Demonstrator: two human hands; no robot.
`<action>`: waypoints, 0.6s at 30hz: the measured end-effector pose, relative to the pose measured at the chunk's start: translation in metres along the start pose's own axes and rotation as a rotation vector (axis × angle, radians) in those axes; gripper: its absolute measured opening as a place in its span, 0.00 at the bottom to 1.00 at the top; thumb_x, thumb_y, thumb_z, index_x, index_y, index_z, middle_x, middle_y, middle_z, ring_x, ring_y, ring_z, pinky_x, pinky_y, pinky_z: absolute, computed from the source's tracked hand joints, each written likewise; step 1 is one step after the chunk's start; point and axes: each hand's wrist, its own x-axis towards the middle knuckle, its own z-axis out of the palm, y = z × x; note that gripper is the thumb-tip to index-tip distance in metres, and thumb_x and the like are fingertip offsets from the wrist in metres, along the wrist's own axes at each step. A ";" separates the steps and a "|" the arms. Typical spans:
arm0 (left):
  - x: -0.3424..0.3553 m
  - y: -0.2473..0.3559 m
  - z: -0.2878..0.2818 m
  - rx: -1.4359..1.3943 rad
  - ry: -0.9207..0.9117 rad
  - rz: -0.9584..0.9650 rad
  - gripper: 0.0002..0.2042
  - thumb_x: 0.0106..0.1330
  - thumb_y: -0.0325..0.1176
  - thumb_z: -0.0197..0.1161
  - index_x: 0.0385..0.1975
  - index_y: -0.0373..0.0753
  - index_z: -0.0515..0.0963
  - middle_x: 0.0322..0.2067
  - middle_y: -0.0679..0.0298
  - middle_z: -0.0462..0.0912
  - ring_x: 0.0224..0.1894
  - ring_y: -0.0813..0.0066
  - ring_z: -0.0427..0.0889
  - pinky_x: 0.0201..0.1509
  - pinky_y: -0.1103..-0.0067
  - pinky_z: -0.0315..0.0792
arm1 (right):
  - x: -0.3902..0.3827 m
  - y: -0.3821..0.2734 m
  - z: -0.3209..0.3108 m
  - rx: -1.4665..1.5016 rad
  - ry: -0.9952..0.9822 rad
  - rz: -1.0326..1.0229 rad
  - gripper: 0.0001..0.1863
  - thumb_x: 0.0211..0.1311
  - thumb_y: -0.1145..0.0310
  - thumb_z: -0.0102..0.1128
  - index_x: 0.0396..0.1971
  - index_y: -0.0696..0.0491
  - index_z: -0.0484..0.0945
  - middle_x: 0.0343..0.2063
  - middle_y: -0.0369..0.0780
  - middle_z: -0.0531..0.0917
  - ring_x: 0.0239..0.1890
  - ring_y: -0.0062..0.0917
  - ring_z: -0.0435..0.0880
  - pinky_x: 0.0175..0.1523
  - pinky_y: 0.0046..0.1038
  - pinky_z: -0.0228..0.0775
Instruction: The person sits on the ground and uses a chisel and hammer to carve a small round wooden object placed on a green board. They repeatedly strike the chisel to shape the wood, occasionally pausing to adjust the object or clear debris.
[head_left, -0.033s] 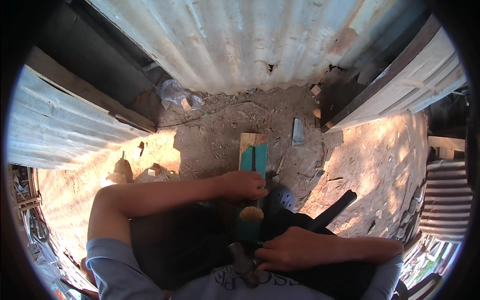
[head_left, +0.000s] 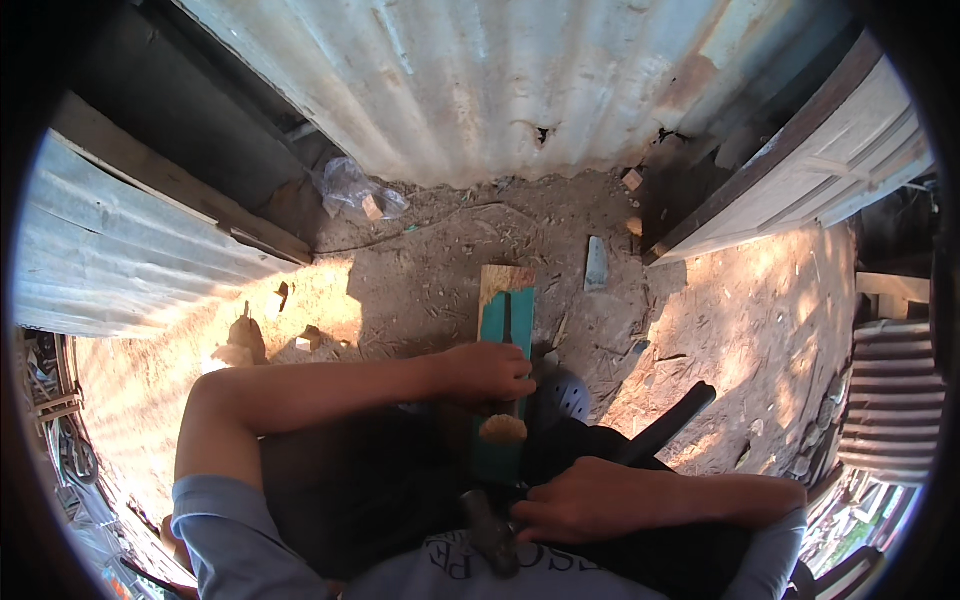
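My left hand is closed around a chisel, whose pale, rounded handle end faces me. Its dark blade lies along a green-painted wooden board with a bare wood far end. In my right hand is a hammer, gripped by its long dark handle. The hammer head hangs close to my shirt, just short of the board's near end and apart from the chisel. The board lies lengthwise ahead of me, its middle partly hidden by my left hand. Beside it shows a light perforated shoe.
Corrugated metal sheeting rises at the far side. On the dirt floor are a flat pale piece, a clear plastic bag and small wood blocks. A pale panelled door stands at the right, ribbed sheeting nearer.
The hammer head has turned and shifted very slightly in my right hand. My left hand, the chisel and the board look unmoved.
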 end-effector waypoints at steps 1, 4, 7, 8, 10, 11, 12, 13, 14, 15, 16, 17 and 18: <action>-0.001 0.001 0.005 0.021 0.018 0.017 0.09 0.53 0.30 0.59 0.33 0.39 0.71 0.33 0.59 0.73 0.41 0.60 0.76 0.44 0.69 0.75 | -0.001 0.003 0.002 0.031 -0.076 0.009 0.17 0.64 0.53 0.51 0.31 0.53 0.74 0.20 0.40 0.78 0.23 0.37 0.80 0.24 0.35 0.71; -0.003 0.002 0.018 0.069 -0.001 0.068 0.10 0.53 0.30 0.58 0.35 0.40 0.72 0.33 0.60 0.73 0.42 0.61 0.75 0.55 0.68 0.70 | -0.001 0.008 0.000 -0.061 -0.042 0.104 0.17 0.64 0.53 0.50 0.32 0.53 0.75 0.20 0.42 0.79 0.24 0.39 0.81 0.26 0.36 0.72; -0.005 0.002 0.025 0.044 -0.041 0.061 0.10 0.55 0.30 0.57 0.37 0.40 0.71 0.34 0.60 0.72 0.45 0.62 0.74 0.65 0.63 0.60 | 0.003 0.010 -0.001 -0.171 -0.131 0.230 0.17 0.64 0.54 0.50 0.32 0.53 0.75 0.20 0.43 0.80 0.24 0.40 0.81 0.26 0.36 0.73; -0.005 0.002 0.025 0.025 -0.052 0.050 0.10 0.56 0.29 0.57 0.38 0.40 0.71 0.34 0.60 0.72 0.46 0.62 0.73 0.67 0.62 0.56 | 0.003 0.011 -0.001 -0.139 -0.155 0.217 0.16 0.64 0.54 0.50 0.31 0.53 0.75 0.20 0.43 0.80 0.23 0.40 0.82 0.26 0.37 0.73; -0.005 0.001 0.026 -0.056 -0.057 0.030 0.09 0.57 0.29 0.55 0.38 0.40 0.71 0.35 0.60 0.71 0.47 0.62 0.72 0.68 0.59 0.52 | 0.004 0.013 0.003 -0.074 -0.204 0.194 0.16 0.64 0.54 0.50 0.31 0.53 0.75 0.19 0.43 0.80 0.23 0.40 0.82 0.26 0.38 0.74; -0.004 0.000 0.026 -0.097 -0.059 0.023 0.09 0.58 0.28 0.55 0.38 0.40 0.71 0.35 0.60 0.71 0.48 0.62 0.71 0.69 0.58 0.50 | 0.005 0.014 0.005 -0.102 -0.216 0.247 0.17 0.64 0.53 0.49 0.31 0.53 0.75 0.19 0.43 0.80 0.23 0.40 0.82 0.26 0.39 0.74; -0.003 -0.001 0.027 -0.110 -0.072 0.025 0.08 0.58 0.28 0.54 0.38 0.39 0.71 0.35 0.60 0.70 0.47 0.61 0.71 0.69 0.57 0.50 | 0.008 0.014 0.008 -0.130 -0.227 0.299 0.17 0.64 0.53 0.49 0.31 0.52 0.76 0.19 0.43 0.80 0.23 0.40 0.82 0.26 0.39 0.74; -0.002 -0.001 0.026 -0.124 -0.086 0.019 0.08 0.59 0.28 0.54 0.38 0.39 0.71 0.35 0.60 0.70 0.47 0.61 0.71 0.69 0.57 0.50 | 0.010 0.015 0.010 -0.157 -0.241 0.343 0.17 0.64 0.53 0.49 0.31 0.52 0.76 0.19 0.43 0.80 0.22 0.40 0.82 0.26 0.40 0.74; -0.002 -0.001 0.025 -0.137 -0.100 0.013 0.08 0.59 0.28 0.53 0.38 0.39 0.71 0.34 0.60 0.70 0.46 0.61 0.71 0.69 0.56 0.50 | 0.009 0.016 0.012 -0.146 -0.244 0.314 0.17 0.64 0.53 0.49 0.31 0.52 0.76 0.19 0.43 0.80 0.23 0.41 0.82 0.26 0.40 0.74; -0.003 -0.001 0.024 -0.146 -0.095 0.010 0.08 0.59 0.28 0.53 0.38 0.39 0.71 0.34 0.60 0.69 0.46 0.61 0.71 0.69 0.56 0.50 | 0.009 0.018 0.014 -0.135 -0.247 0.285 0.17 0.63 0.53 0.50 0.31 0.52 0.76 0.18 0.43 0.80 0.23 0.41 0.82 0.26 0.40 0.74; -0.003 -0.002 0.024 -0.155 -0.087 0.010 0.08 0.59 0.28 0.53 0.38 0.39 0.71 0.34 0.60 0.69 0.45 0.61 0.71 0.69 0.56 0.50 | 0.009 0.017 0.011 -0.124 -0.250 0.259 0.17 0.63 0.53 0.50 0.31 0.53 0.76 0.18 0.44 0.80 0.23 0.41 0.82 0.26 0.40 0.74; -0.004 -0.002 0.025 -0.163 -0.080 0.010 0.08 0.59 0.28 0.53 0.38 0.39 0.71 0.33 0.60 0.69 0.45 0.60 0.71 0.69 0.56 0.50 | 0.009 0.014 0.007 -0.123 -0.286 0.245 0.16 0.63 0.54 0.50 0.31 0.52 0.76 0.19 0.44 0.81 0.23 0.41 0.82 0.26 0.40 0.74; -0.005 -0.002 0.025 -0.158 -0.078 0.013 0.08 0.59 0.28 0.54 0.38 0.39 0.71 0.33 0.60 0.69 0.44 0.61 0.71 0.69 0.56 0.50 | 0.008 0.011 -0.001 -0.123 -0.321 0.231 0.16 0.63 0.54 0.50 0.30 0.52 0.77 0.19 0.44 0.81 0.24 0.41 0.83 0.26 0.40 0.74</action>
